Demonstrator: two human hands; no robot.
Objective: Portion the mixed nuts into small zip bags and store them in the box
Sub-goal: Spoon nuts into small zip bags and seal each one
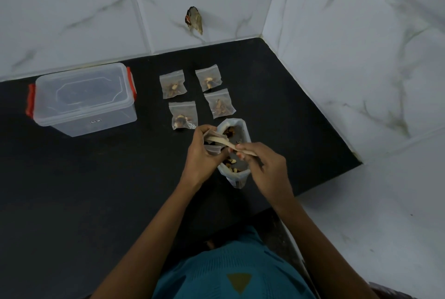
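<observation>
Fingers [204,131] of the left hand [202,154] curled round a small clear zip bag [212,148], I saw, while the right hand [265,168] pinched a pale wooden spoon [220,141] whose tip lay at that bag. On the black countertop [96,190] a clear lidded plastic box with red clips [84,99] stood well to the left. The white open pouch of mixed nuts [240,123] stood beneath both hands. Four filled small bags [184,115] lay just behind it.
</observation>
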